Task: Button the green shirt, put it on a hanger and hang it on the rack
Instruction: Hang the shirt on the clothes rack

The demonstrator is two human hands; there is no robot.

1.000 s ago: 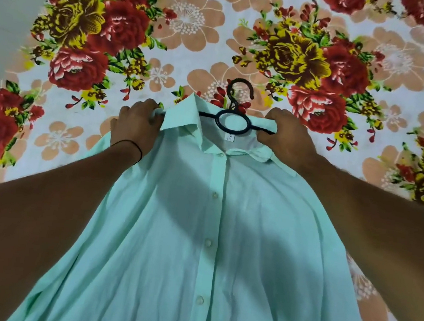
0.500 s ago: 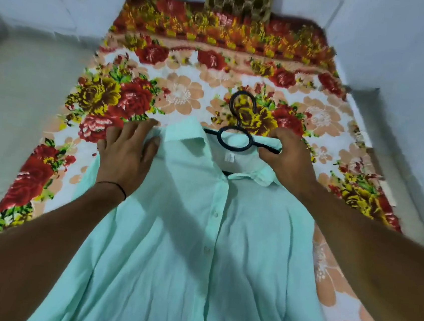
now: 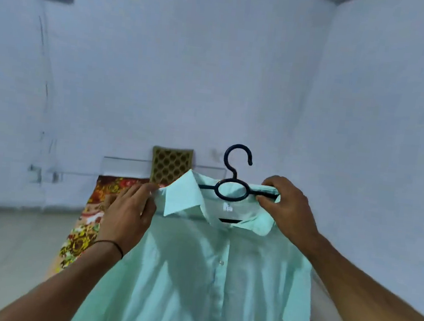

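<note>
R hand [image 3: 288, 211] pinches arm of black hanger [image 3: 231, 187] w/ green shirt [image 3: 206, 277] shoulder, hook up-left of it; L hand [image 3: 126, 215], fingers straight, touches opp. shoulder, buttoned front hanging btwn both.

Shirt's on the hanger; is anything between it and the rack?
No rack is in view, so that path cannot be judged. The hook of the hanger, gripped by the right hand, stands free above the green shirt; only wall behind it.
</note>
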